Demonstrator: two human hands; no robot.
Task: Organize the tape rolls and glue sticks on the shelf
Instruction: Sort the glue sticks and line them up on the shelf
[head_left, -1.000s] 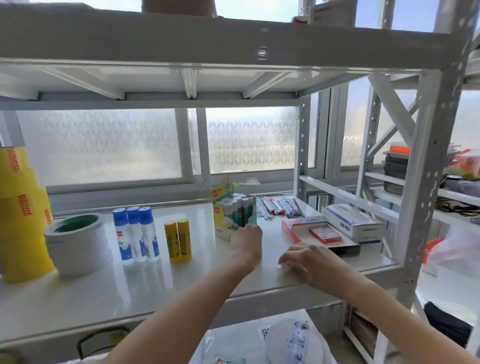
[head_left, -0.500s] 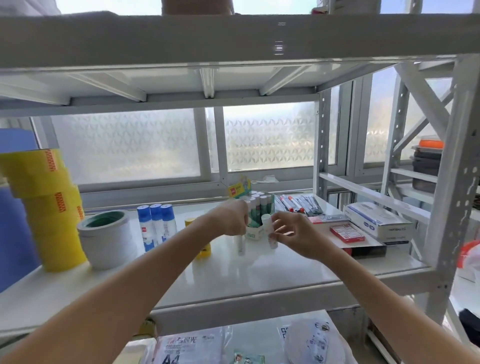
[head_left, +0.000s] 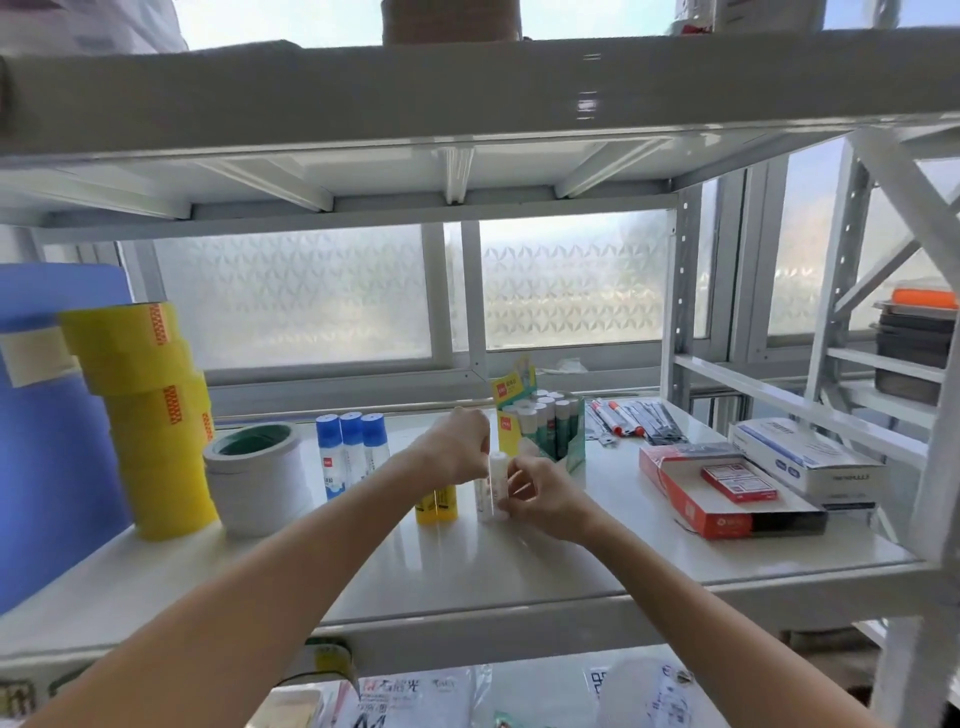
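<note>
Two white glue sticks (head_left: 492, 488) stand upright on the white shelf (head_left: 519, 566), just right of two yellow glue sticks (head_left: 436, 505). My left hand (head_left: 460, 447) grips the top of the white sticks from the left. My right hand (head_left: 540, 493) pinches them from the right. Behind my hands stands an open display box of green-and-white glue sticks (head_left: 545, 426). Three blue-capped glue sticks (head_left: 350, 452) stand further left. A stack of yellow tape rolls (head_left: 150, 410) and a white tape roll (head_left: 254, 475) sit at the left end.
Pens (head_left: 631, 421) lie at the back right. A red box (head_left: 722, 491) and a white box (head_left: 808, 457) occupy the shelf's right end. A blue panel (head_left: 52, 426) stands at far left. An upper shelf (head_left: 467, 93) hangs low overhead, and bags lie below.
Both hands came off the shelf front to the display box, took white glue sticks, and now hold them standing beside the yellow sticks. The view has shifted right and closer.
</note>
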